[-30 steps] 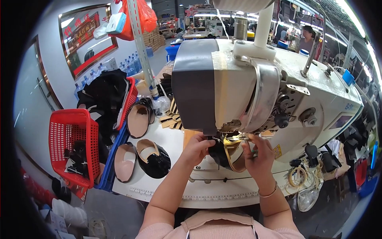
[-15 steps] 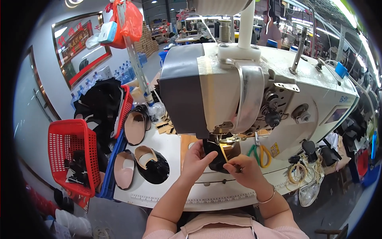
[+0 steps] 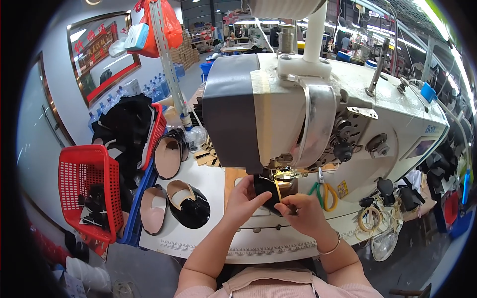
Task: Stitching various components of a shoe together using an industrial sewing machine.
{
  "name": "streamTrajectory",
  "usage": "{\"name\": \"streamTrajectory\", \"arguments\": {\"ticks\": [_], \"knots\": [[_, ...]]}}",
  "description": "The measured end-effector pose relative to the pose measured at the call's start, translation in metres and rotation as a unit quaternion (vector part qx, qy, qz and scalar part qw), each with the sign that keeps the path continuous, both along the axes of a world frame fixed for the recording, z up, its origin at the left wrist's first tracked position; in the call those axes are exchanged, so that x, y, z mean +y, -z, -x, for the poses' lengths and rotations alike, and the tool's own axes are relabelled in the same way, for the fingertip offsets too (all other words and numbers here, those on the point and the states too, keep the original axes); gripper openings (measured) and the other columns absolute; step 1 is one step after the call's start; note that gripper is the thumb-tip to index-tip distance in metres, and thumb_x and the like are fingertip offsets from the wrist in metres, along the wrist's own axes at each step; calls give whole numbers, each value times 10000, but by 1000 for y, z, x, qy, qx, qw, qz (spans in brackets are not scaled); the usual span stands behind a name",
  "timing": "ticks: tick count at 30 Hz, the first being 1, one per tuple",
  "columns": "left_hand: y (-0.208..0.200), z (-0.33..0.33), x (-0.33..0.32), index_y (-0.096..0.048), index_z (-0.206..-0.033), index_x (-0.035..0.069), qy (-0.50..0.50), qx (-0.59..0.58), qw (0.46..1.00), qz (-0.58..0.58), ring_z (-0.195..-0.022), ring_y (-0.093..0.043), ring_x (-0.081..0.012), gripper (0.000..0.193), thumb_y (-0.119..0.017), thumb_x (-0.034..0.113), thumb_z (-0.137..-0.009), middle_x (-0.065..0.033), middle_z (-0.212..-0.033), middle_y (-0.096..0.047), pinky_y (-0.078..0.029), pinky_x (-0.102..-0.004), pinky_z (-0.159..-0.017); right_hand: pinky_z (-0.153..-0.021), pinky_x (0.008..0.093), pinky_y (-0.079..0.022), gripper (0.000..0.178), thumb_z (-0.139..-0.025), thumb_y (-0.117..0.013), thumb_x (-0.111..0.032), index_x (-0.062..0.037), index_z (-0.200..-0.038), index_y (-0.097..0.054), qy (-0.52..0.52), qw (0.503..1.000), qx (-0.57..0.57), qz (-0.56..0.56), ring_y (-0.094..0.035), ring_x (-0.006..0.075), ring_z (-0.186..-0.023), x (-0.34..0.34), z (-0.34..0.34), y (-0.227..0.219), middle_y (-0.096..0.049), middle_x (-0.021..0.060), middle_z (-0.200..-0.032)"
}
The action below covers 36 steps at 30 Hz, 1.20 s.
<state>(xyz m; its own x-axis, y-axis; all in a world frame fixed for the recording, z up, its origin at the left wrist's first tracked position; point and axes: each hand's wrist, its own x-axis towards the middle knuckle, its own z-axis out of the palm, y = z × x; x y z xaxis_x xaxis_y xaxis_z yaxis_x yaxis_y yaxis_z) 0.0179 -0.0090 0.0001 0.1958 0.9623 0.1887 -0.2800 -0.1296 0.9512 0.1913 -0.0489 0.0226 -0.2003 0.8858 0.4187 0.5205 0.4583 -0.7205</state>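
Observation:
Under the head of a large white and grey sewing machine (image 3: 280, 107), a black shoe upper (image 3: 263, 186) lies at the needle. My left hand (image 3: 243, 203) grips its left side, thumb on top and fingers partly hidden beneath. My right hand (image 3: 303, 211) is closed in a pinch at the near right edge, where a narrow yellowish strip (image 3: 278, 190) runs from the needle area to the fingertips. A small dark thing shows under those fingers; I cannot make out what it is. The needle itself is mostly hidden.
Scissors (image 3: 326, 193) with green and yellow handles lie right of my right hand. Several black shoe uppers (image 3: 195, 211) stand on the left, beside a red basket (image 3: 115, 198). Tape rolls (image 3: 370, 218) sit at the right edge. A ruler strip (image 3: 233, 250) lines the front edge.
The view has shifted slightly. My right fingers have come a little closer to my left thumb, and the yellowish strip now stands more upright. Both hands remain on the upper.

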Motion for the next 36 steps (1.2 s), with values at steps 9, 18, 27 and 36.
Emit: {"name": "streamTrajectory", "arguments": {"ticks": [9,18,27,36], "knots": [[0,5,16,-502,-1109,9,14,-35,998,47,-881,-566,-113,406,-677,10,-743,-56,-978,-592,-453,-247,-804,-423,248,-349,128,-757,-692,-118,-4,-740,-635,22,1000,20,-2,-421,85,-432,8,10,-2,-506,51,-494],[30,-2,-10,-500,-1075,6,-19,-58,997,47,-833,-560,-100,363,-678,42,-760,-47,-938,-597,-455,-243,-760,-467,246,-381,113,-749,-694,-91,-4,-747,-623,10,1000,14,-21,-474,100,-488,-7,8,12,-533,55,-552],[26,-7,-12,-507,-1033,9,-13,-122,992,19,-848,-551,-90,287,-657,30,-790,-37,-936,-588,-449,-236,-770,-497,218,-384,94,-761,-683,-73,-7,-789,-622,-3,995,71,-68,-466,75,-539,-7,7,16,-550,43,-632],[14,-1,0,-525,-1024,8,-20,-94,995,42,-835,-563,-100,294,-675,49,-774,-41,-927,-603,-445,-231,-768,-456,211,-359,118,-807,-652,-113,4,-815,-636,-18,996,74,52,-438,33,-510,6,8,6,-531,-17,-550]]}}
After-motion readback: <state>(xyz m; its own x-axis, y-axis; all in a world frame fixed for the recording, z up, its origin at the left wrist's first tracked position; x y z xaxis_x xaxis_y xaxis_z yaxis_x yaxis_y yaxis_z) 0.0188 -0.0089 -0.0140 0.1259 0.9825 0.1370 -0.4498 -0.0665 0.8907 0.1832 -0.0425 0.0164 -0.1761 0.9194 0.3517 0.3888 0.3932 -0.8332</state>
